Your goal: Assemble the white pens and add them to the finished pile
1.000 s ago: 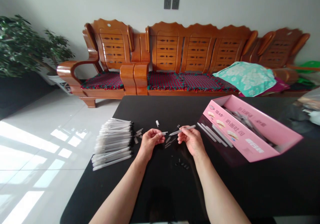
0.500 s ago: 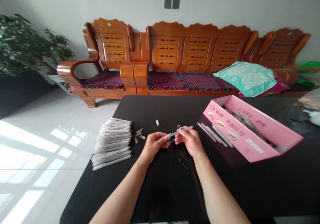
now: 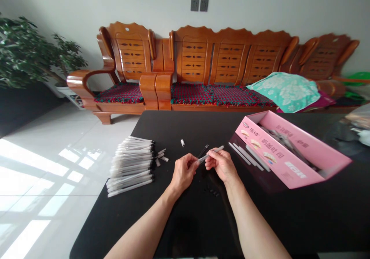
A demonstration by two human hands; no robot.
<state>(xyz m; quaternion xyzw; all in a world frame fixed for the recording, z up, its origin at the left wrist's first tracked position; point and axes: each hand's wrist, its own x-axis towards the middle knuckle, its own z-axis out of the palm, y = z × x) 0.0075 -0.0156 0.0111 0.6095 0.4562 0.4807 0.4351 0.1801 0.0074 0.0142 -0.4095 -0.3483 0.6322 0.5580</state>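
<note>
Between my hands is a slim, whitish pen (image 3: 203,158), tilted up to the right. My left hand (image 3: 184,171) is closed at its lower left end, with the fingertips partly hidden. My right hand (image 3: 222,164) pinches it farther along, and its far end sticks out past the fingers. Just beyond the hands shows a thin dark stick (image 3: 203,150) with a clear tip; whether a hand touches it I cannot tell. Several small black pieces (image 3: 213,192) lie on the table below my right hand. A small clear-white cap (image 3: 182,143) lies beyond my left hand.
On the black table (image 3: 196,220), a pile of white pens (image 3: 131,166) with black ends lies left, beside several short white pieces (image 3: 162,157). Several loose white tubes (image 3: 245,153) lie by a pink box (image 3: 277,151) holding more sticks. A wooden sofa (image 3: 193,58) stands behind.
My left hand has moved slightly right and turned, its fingers now more closed around the pen's end. My right hand has shifted slightly right, still pinching the pen.
</note>
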